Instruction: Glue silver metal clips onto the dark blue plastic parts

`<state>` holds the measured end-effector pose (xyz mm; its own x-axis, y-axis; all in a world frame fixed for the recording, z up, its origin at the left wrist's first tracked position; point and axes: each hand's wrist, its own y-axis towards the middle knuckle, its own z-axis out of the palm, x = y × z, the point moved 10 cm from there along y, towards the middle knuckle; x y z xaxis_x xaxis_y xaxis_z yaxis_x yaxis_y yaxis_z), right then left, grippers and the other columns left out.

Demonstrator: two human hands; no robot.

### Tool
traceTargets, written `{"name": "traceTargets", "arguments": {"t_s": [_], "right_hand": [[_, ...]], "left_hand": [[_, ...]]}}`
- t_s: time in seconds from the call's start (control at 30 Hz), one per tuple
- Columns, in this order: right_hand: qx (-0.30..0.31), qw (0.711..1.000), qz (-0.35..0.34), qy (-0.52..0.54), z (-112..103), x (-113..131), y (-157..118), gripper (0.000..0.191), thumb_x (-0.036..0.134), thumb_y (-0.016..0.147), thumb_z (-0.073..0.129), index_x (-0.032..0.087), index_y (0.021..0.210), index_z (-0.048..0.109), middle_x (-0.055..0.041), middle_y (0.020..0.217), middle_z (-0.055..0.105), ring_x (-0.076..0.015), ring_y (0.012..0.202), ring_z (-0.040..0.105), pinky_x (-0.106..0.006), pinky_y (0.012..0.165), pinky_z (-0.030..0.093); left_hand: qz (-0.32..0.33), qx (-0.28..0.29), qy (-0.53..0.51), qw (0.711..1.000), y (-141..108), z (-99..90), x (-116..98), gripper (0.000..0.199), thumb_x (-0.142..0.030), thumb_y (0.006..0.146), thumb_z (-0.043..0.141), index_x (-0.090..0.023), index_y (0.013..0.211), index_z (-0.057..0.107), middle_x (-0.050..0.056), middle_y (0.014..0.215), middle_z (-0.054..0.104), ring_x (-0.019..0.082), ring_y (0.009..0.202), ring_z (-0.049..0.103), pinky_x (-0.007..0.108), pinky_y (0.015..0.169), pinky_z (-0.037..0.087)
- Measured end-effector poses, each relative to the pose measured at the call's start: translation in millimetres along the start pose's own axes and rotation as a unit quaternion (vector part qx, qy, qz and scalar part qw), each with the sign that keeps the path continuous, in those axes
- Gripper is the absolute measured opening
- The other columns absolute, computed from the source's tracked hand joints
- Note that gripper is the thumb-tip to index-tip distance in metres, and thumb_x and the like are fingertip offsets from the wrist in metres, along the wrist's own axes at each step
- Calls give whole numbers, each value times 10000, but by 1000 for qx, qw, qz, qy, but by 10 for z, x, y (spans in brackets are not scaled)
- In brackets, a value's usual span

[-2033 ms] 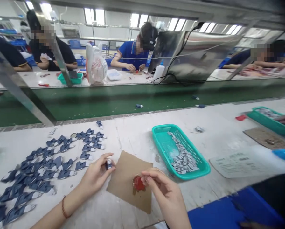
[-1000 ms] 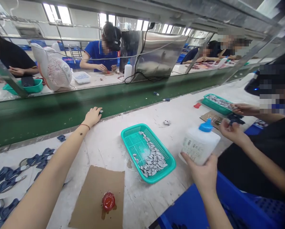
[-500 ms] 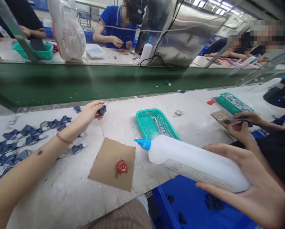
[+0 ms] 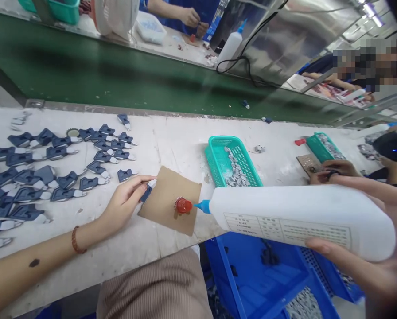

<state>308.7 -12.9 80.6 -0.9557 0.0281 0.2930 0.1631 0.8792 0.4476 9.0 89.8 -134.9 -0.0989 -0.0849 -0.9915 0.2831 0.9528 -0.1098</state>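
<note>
My left hand (image 4: 127, 199) pinches a small dark blue part with a pale tip (image 4: 147, 191) at the left edge of a brown cardboard piece (image 4: 165, 186). A red bottle cap (image 4: 184, 205) rests on that cardboard. My right hand (image 4: 361, 252) is wrapped round a white squeeze bottle (image 4: 298, 212) lying nearly level. Its blue nozzle (image 4: 203, 206) points left and appears right beside the cap; whether they touch I cannot tell. Many similar dark blue parts (image 4: 65, 179) with pale tips lie spread to the left.
Beyond the bottle stands a green basket (image 4: 212, 166) of small grey pieces. Blue bins (image 4: 251, 274) sit below the table edge. A co-worker's hands (image 4: 334, 170) are at the right, beside another green basket (image 4: 314, 146). A green belt (image 4: 135, 84) runs along the back.
My left hand has come down and nearer with the dark blue part, to the cardboard's edge. The bottle has turned level, its nozzle now by the red cap. The view has tilted downward.
</note>
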Motion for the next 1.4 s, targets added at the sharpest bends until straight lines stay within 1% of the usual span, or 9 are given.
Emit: {"name": "traceTargets", "arguments": {"t_s": [0.03, 0.1, 0.17, 0.23, 0.4, 0.63, 0.83, 1.13, 1.4], "right_hand": [[10, 1000, -13, 22, 22, 58, 1, 742, 603, 627, 794, 268, 1265, 613, -113, 1215, 633, -288, 1007, 634, -394, 761, 511], [25, 997, -30, 66, 68, 140, 3, 781, 516, 639, 825, 269, 1334, 570, -119, 1244, 621, -288, 1017, 621, -388, 759, 506], [25, 996, -33, 77, 97, 170, 14, 789, 466, 639, 840, 276, 1351, 558, -110, 1244, 621, -283, 1013, 619, -380, 757, 508], [34, 995, -44, 82, 144, 205, 29, 781, 431, 635, 847, 293, 1347, 559, -92, 1236, 617, -280, 1005, 617, -378, 749, 511], [56, 991, -76, 92, 225, 290, 70, 777, 401, 630, 850, 335, 1344, 549, -55, 1214, 604, -290, 1010, 608, -397, 743, 523], [61, 990, -98, 83, 250, 369, 89, 754, 409, 657, 842, 315, 1346, 552, -60, 1199, 601, -262, 960, 612, -379, 725, 520], [68, 988, -100, 92, 273, 371, 101, 733, 383, 670, 839, 313, 1343, 557, -65, 1214, 598, -273, 1016, 604, -385, 768, 514], [75, 988, -89, 104, 274, 349, 98, 705, 371, 683, 828, 304, 1331, 558, -75, 1171, 606, -272, 971, 608, -371, 691, 516], [81, 989, -73, 102, 289, 313, 97, 695, 363, 681, 829, 306, 1320, 564, -79, 1182, 611, -280, 973, 615, -384, 700, 514]], "left_hand": [[0, -4, 4, 1000, 1, -5, 17, 318, -337, 915, 465, -209, 1083, 704, 67, 1096, 691, 200, 921, 614, 243, 637, 466], [-7, -14, 7, 1000, 11, -31, 50, 326, -335, 916, 455, -204, 1074, 708, 59, 1013, 697, 193, 865, 607, 251, 639, 453], [-17, -17, 4, 1000, 16, -50, 73, 335, -340, 921, 443, -200, 1081, 701, 45, 920, 685, 177, 779, 581, 256, 626, 435], [-18, -8, 0, 1000, 13, -43, 72, 340, -339, 930, 430, -199, 1098, 690, 35, 887, 669, 165, 743, 559, 255, 612, 417], [-15, 3, -11, 1000, 0, -24, 48, 338, -318, 936, 422, -187, 1102, 685, 21, 843, 629, 145, 692, 514, 256, 595, 388], [-23, -1, -35, 999, 19, -17, 57, 348, -308, 930, 428, -158, 1121, 677, -3, 739, 555, 132, 643, 466, 262, 582, 360], [-18, -1, -34, 999, 16, -21, 66, 346, -313, 933, 429, -167, 1119, 682, -2, 746, 555, 132, 644, 466, 264, 581, 359], [-14, 1, -27, 1000, 15, -20, 55, 345, -315, 941, 432, -179, 1133, 685, 4, 766, 578, 131, 646, 473, 266, 580, 361], [-15, 0, -27, 1000, 18, -25, 69, 330, -309, 947, 432, -194, 1126, 684, 0, 765, 576, 128, 643, 473, 267, 577, 359]]}}
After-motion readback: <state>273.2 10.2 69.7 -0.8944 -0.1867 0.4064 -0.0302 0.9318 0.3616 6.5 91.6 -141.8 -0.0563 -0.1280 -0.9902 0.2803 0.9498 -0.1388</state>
